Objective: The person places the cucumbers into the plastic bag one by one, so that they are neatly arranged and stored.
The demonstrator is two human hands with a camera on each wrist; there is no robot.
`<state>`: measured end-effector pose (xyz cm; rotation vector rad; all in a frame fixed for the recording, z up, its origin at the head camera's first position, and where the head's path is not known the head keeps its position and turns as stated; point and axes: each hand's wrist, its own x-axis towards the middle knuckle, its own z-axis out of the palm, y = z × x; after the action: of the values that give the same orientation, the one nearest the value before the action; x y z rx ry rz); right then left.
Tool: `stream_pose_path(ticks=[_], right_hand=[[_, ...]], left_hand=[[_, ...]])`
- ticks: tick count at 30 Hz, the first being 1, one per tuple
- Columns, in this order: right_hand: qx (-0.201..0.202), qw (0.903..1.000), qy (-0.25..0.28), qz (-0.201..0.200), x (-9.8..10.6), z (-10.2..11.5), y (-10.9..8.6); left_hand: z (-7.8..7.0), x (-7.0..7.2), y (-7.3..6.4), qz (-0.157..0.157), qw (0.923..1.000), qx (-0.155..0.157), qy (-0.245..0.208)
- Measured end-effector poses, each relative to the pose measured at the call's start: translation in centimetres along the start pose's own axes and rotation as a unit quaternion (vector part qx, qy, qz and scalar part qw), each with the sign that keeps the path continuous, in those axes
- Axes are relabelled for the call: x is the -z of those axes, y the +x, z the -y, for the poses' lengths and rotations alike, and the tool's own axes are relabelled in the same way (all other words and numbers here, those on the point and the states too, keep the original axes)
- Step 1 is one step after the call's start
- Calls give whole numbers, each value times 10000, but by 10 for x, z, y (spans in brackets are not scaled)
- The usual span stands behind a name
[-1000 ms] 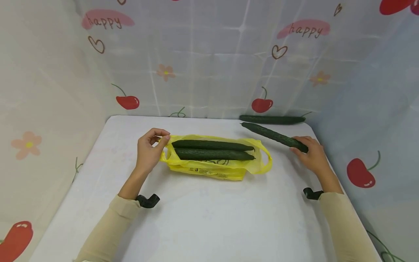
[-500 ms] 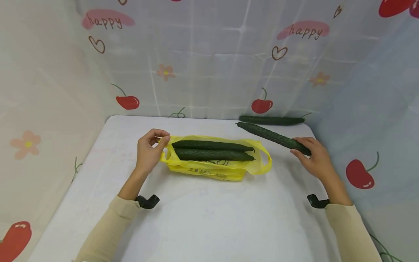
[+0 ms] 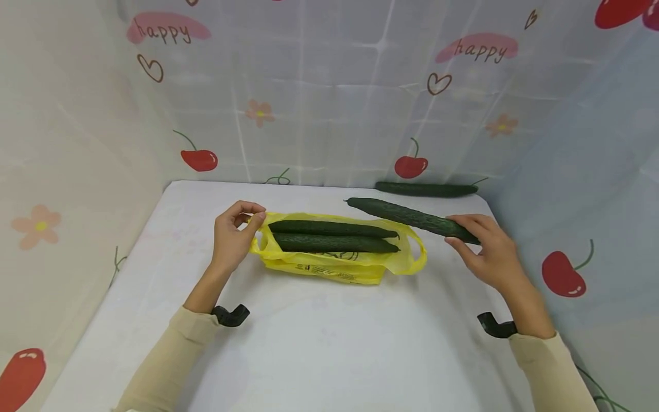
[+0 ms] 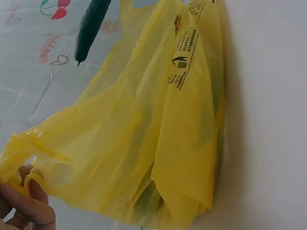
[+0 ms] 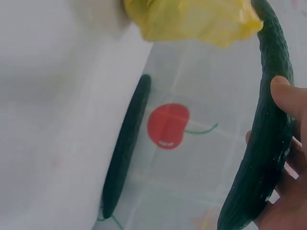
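A yellow plastic bag [image 3: 319, 269] lies mouth-up on the table with two cucumbers [image 3: 334, 242] side by side inside. My left hand [image 3: 231, 234] pinches the bag's left handle and holds that side of the mouth stretched; in the left wrist view the fingers [image 4: 29, 206] grip the yellow film. Off to the right, my right hand [image 3: 489, 252] grips another cucumber [image 3: 407, 216] by its right end. This cucumber is raised and slants, its far tip reaching over the bag's back right rim. The right wrist view shows the thumb [image 5: 288, 96] laid across the cucumber.
One more cucumber [image 3: 427, 189] lies along the back edge of the white table [image 3: 329, 343], near the right corner. Printed curtains [image 3: 334, 103] hang close behind the table and at both sides. The bag's right handle loop [image 3: 419, 257] sticks out toward the right hand.
My right hand has lifted the cucumber and brought it leftward, so its tip has swung over toward the bag. The left hand and the bag stay in place.
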<state>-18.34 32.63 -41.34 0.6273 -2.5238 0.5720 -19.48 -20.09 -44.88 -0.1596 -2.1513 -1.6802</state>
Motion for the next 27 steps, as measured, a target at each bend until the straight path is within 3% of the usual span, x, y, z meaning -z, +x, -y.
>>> stream_pose_path(ticks=[13,27], right_hand=[[957,9953,118,-43,-16,43,20],[1030,9941,27,351,-46,81,41]], left_hand=[[-2,-1,0,0,10000,60,-8],[0,-6,3,-109,9997,213,-20]])
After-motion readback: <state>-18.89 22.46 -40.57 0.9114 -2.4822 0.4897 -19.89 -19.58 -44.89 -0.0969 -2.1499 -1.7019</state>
